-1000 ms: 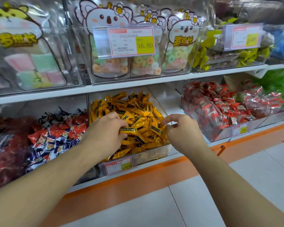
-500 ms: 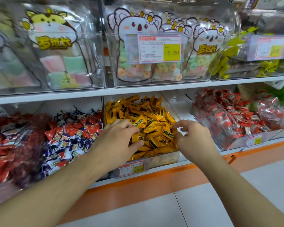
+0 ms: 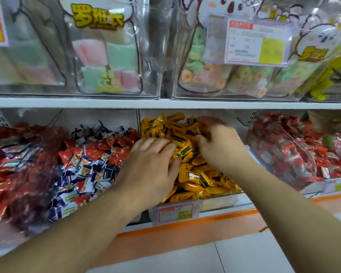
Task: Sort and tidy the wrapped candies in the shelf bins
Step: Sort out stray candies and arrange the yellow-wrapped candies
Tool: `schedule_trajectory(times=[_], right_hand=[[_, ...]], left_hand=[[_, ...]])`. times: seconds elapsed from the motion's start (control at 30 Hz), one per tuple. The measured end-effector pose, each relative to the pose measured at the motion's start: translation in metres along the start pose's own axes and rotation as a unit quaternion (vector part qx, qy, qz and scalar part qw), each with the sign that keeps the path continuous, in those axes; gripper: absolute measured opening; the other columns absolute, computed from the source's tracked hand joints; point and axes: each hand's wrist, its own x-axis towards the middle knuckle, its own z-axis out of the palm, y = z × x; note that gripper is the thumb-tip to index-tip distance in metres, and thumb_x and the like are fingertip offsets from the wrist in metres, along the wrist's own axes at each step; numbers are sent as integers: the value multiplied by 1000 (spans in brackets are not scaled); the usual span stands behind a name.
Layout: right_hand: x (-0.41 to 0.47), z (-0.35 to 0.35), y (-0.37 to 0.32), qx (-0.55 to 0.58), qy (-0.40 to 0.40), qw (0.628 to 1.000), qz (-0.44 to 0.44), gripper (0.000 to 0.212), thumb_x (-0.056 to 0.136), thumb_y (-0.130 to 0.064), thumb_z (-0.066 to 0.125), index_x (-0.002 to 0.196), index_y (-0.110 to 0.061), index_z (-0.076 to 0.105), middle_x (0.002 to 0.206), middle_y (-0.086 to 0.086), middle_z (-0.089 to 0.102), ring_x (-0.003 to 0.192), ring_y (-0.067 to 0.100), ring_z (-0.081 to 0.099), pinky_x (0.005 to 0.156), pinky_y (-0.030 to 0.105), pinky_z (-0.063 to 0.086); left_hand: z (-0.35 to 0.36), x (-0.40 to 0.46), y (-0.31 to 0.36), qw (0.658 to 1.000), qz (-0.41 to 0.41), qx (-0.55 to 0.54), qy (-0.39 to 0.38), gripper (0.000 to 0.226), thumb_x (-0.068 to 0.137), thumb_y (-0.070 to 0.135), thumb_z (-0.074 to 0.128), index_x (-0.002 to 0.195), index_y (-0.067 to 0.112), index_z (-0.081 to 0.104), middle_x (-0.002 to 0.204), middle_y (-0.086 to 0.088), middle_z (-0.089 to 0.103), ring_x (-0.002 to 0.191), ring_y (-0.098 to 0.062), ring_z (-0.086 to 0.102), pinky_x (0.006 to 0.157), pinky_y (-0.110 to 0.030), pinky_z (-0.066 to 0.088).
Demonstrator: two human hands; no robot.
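Yellow candies point(image 3: 193, 174) fill the middle clear bin point(image 3: 219, 201) on the lower shelf point(image 3: 224, 211), both hands in the pile. Left hand point(image 3: 152, 170) lies palm-down on the near-left part of the heap, fingers fairly straight, pressing on wrappers, nothing pinched. Right hand point(image 3: 220, 146) sits further back and right, fingers curled down into the candies; motion blur, can't tell whether it holds any. Price tag point(image 3: 175, 212) clipped to the bin front. Left neighbour: red, white and blue candies point(image 3: 91, 164). Right neighbour: red candies point(image 3: 287, 150). Upper shelf: clear bins with bagged pastel sweets point(image 3: 106, 56) and ring sweets point(image 3: 215, 75).
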Motion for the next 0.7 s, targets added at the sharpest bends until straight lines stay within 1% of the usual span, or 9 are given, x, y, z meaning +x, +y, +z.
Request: schedule_trajectory(times=[0.1,0.17,0.2,0.27,0.33,0.4,0.47,0.6,0.7], right_hand=[[29,20,-1,1,-62,997,-38,53,100,-25,59,151,-28,48,154,-2,52,142,20,43,113,26,33],[34,36,3,-21,-97,993,-55,52,102,-34,53,153,-31,47,159,-5,46,148,19,36,121,30,28],[32,41,5,-30,-108,992,-64,52,102,-39,47,153,-30,47,159,-5,46,149,20,34,123,36,29],[22,43,8,-33,-111,990,-83,55,100,-44,37,152,-31,49,157,-8,50,150,22,34,119,44,36],[12,39,11,-43,-108,988,-105,54,99,-43,33,149,-35,50,153,-12,53,147,23,35,116,46,39],[3,34,12,-48,-111,985,-122,49,102,-40,36,148,-38,52,150,-16,55,146,23,35,119,43,36],[-3,29,12,-43,-114,985,-123,45,105,-31,45,148,-37,53,149,-17,56,147,21,33,122,38,29],[-13,19,14,-67,-148,973,-162,46,104,-27,49,149,-39,53,149,-20,55,149,20,33,125,40,27],[-19,11,15,3,-147,979,-141,45,103,-19,57,145,-37,59,148,-20,56,147,6,37,124,34,30]], left_hand=[[2,0,-1,1000,2,-6,17,52,106,50,28,143,26,57,143,9,57,134,-16,46,118,-39,26],[4,-1,-4,1000,4,-7,21,52,106,51,30,140,25,60,140,8,59,133,-16,47,117,-39,25],[4,-1,-5,1000,5,-6,20,52,106,51,30,139,24,61,140,8,59,132,-16,47,117,-38,25],[6,0,-7,1000,7,1,20,52,105,51,31,137,23,62,138,7,60,131,-17,47,116,-37,23],[6,1,-7,1000,8,4,20,52,105,50,32,135,23,64,136,6,61,129,-17,49,114,-36,22],[7,1,-7,1000,7,1,17,52,105,50,32,135,22,65,136,6,61,129,-18,49,114,-36,23],[7,0,-6,1000,5,-4,12,53,104,50,31,137,22,63,139,7,59,130,-17,47,116,-37,25],[4,-1,-5,1000,1,-11,5,54,104,50,30,142,24,57,145,8,54,135,-17,44,119,-40,28],[4,0,-5,1000,4,-14,3,54,104,50,30,142,24,57,145,8,54,134,-18,45,118,-42,30]])
